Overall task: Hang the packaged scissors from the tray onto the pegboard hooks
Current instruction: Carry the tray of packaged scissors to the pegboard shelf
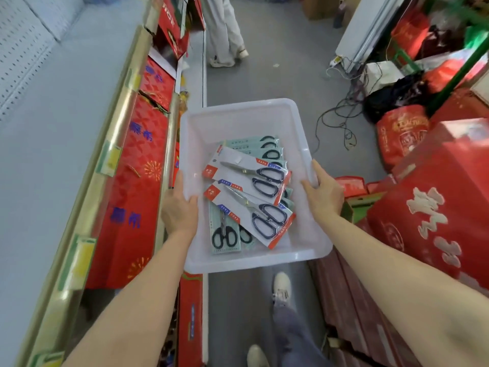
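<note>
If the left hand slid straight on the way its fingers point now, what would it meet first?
The left hand grips the white tray's left rim, fingers pointing up the aisle along it. Going on, it would probably just follow the rim; the red boxes sit close alongside, though depth is unclear.

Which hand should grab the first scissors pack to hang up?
Probably the left hand. Both hands hold the tray rims now, but the pegboard is on the left, and the left thumb is already inside near the top scissors pack. The right hand could keep holding the tray.
</note>
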Demonstrator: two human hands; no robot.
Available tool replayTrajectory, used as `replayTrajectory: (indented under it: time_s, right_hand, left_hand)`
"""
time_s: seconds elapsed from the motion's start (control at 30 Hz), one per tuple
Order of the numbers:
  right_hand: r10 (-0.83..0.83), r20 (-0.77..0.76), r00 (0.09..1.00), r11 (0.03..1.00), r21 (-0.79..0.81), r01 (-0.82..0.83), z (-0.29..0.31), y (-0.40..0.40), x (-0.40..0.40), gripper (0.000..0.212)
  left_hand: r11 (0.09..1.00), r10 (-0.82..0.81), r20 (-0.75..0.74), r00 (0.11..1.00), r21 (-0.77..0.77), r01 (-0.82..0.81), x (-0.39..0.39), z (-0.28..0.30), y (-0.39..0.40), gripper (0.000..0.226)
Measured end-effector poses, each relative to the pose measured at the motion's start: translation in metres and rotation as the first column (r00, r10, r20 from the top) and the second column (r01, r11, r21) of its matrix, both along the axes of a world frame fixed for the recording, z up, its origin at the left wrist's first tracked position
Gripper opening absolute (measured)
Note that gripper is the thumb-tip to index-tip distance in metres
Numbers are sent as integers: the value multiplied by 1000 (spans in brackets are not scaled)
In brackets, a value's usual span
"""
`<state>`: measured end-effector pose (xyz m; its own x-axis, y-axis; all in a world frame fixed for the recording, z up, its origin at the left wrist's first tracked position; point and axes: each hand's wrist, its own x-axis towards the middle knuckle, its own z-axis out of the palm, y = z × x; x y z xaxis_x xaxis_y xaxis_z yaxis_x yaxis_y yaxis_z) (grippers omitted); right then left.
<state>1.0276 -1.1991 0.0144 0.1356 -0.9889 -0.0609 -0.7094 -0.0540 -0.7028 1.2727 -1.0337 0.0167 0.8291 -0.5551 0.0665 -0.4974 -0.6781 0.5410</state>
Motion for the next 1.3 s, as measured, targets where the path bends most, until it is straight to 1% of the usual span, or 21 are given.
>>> replayTrajectory:
  time_s: [0.27, 0.5, 0.6, 0.8, 1.03, 1.13, 1.3]
  right_hand:
    - [23, -26, 999, 998, 53, -21, -21, -118, 69, 58]
    - [45, -10, 999, 992, 116, -44, -46, -192, 137, 57]
    - [41, -31, 999, 989, 140, -36, -62, -219, 168, 57]
    - [-1, -56, 998, 986, 167, 11, -96, -268, 229, 56]
    - [6, -129, 992, 982, 185, 18, -130, -321, 273, 56]
    - [38, -173, 984, 984, 176, -7, -148, -345, 286, 56]
    - [53, -176, 983, 986, 165, -24, -177, -373, 307, 57]
  left_hand:
    - [1000, 15, -12, 1000, 10, -14, 68, -26, -112, 71]
    - [998, 57, -77, 995, 6, -56, 128, -53, -177, 71]
    - [998, 65, -121, 991, 8, -65, 159, -66, -206, 71]
    - [999, 41, -99, 994, -1, -41, 218, -90, -262, 71]
    - [999, 44, -153, 987, -23, -48, 263, -131, -319, 73]
    - [998, 68, -153, 986, 14, -67, 277, -148, -342, 72]
    - [995, 86, -117, 989, 61, -79, 296, -177, -367, 71]
